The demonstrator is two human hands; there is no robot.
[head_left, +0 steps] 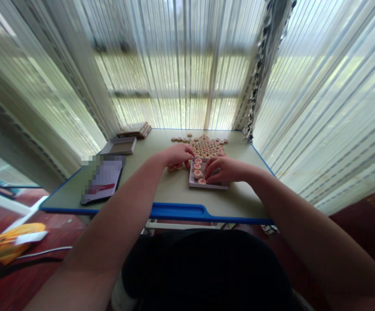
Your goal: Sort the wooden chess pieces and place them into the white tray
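Note:
A small white tray [192, 181] lies on the table's middle, with round wooden chess discs [198, 174] in it, marked in red. My right hand [224, 169] rests over the tray's right part, fingers curled down onto the discs inside. My left hand [178, 154] hovers at the tray's far left corner, fingers bent and closed around something I cannot make out; a few discs lie just beneath it. Behind both hands spreads a loose heap of several more wooden discs [206, 145].
The green table [174, 190] has a blue front edge. A dark tablet or booklet [103, 180] lies at its left, a grey box lid [120, 147] and a wooden folded board [135, 129] at the back left. Sheer curtains [187, 65] surround the table. Yellow clutter [9, 244] lies on the floor.

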